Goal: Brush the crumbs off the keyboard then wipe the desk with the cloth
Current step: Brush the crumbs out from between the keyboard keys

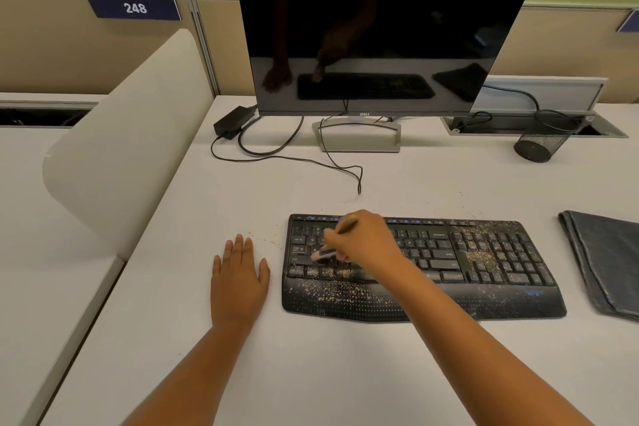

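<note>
Right hand (363, 242) pinched small wooden-handled brush (325, 254) over black crumb-strewn keyboard (484, 263); left hand (238, 273) flat beside it. Brush probably light, stiff; hold mid-handle.

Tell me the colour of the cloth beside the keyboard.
Dark grey cloth, folded; seen in the head view.

We see a black keyboard (422, 266) speckled with tan crumbs (332, 290) on a pale grey desk (311, 373), a dark grey cloth (605, 259) at right, a black monitor (377, 28) far, and a navy sign (134, 8) reading 248 in white far left.
</note>
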The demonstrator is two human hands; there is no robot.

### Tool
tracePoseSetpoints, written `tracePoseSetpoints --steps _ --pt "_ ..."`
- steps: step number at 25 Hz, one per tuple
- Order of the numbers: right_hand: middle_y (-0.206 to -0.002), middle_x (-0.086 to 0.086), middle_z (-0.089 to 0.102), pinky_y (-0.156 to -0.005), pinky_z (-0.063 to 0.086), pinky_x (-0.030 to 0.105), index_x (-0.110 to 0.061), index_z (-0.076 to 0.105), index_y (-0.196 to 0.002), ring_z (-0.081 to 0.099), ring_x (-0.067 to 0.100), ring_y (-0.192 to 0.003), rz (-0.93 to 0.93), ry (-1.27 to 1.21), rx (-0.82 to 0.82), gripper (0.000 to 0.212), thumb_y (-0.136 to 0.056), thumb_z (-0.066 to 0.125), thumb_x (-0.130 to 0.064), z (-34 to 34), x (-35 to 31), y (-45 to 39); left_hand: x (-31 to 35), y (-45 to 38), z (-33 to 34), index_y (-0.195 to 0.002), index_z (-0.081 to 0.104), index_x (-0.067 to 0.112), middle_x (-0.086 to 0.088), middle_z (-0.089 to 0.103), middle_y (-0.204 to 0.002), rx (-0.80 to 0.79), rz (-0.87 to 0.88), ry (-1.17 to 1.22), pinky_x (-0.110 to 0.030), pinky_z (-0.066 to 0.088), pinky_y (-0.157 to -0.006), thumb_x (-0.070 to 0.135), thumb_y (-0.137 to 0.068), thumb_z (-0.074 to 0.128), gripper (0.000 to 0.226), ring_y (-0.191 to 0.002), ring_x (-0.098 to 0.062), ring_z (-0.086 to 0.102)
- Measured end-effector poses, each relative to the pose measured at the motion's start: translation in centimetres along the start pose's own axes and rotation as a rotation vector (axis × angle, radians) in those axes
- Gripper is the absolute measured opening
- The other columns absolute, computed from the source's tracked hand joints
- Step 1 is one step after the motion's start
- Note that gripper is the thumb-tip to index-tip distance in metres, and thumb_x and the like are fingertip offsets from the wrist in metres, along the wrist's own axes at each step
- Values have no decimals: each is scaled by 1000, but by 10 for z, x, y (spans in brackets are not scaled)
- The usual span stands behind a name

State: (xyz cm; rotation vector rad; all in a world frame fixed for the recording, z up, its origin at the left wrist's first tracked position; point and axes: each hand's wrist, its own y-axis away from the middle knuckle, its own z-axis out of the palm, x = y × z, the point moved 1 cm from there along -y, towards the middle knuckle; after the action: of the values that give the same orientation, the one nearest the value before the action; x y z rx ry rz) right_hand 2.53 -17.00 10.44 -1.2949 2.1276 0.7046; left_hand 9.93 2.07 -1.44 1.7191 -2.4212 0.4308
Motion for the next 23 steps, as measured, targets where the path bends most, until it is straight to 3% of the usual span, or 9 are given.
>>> tracePoseSetpoints --steps 3,7,9,12,15,18,23 --pt "-62 2 66 -57 51 26 -12 57 -67 64 18 -61 -1 135 65 26 -86 59 -29 -6 -9 -7 -1 0 -1 -140 35 4 -11 32 -148 -3 4 1 -40 14 -113 49 -80 4 80 -139 -25 24" --pt "-52 -6 64 -56 51 17 -4 70 -77 60 2 -49 -89 -166 -86 28 -86 66 -30 16 -36 -1 0 -1 -2 -139 37 3 -14 35 -146 -6 5 1 -42 17 -112 48 -81 6 79 -138 -27 27" --pt "-61 1 68 -62 54 26 -8 71 -74 59 8 -54 -136 -116 -142 22 -85 66 -25 23 -36 2 0 0 -2 -137 39 2 -15 37 -145 1 6 2 -44 19 -111 47 -82 7 78 -137 -29 29" --pt "-60 4 63 -64 54 31 -7 66 -70 56 15 -54 -105 -2 -188 15 -82 62 -15 15 -26 5 1 1 -3 -137 39 2 -15 37 -145 1 9 -5 -43 19 -112 46 -82 6 78 -137 -28 30" --pt "-62 1 64 -57 49 26 -13 64 -64 55 14 -56 -104 64 -136 16 -79 61 -11 4 -27 2 1 1 -3 -139 37 4 -13 35 -146 2 1 2 -40 16 -112 47 -81 4 79 -138 -26 27" --pt "-77 4 65 -52 41 21 -10 65 -86 53 13 -59 -131 -50 -144 8 -80 59 -11 10 -32 2 0 1 -2 -140 34 4 -13 32 -148 -15 5 -8 -41 15 -113 47 -83 6 77 -139 -26 25" --pt "-61 -11 58 -45 33 10 -9 72 -86 46 -1 -47 -153 -101 -137 11 -81 64 -15 13 -18 5 0 0 -2 -139 36 4 -13 34 -147 -11 1 -3 -42 17 -112 49 -81 4 80 -138 -27 27"
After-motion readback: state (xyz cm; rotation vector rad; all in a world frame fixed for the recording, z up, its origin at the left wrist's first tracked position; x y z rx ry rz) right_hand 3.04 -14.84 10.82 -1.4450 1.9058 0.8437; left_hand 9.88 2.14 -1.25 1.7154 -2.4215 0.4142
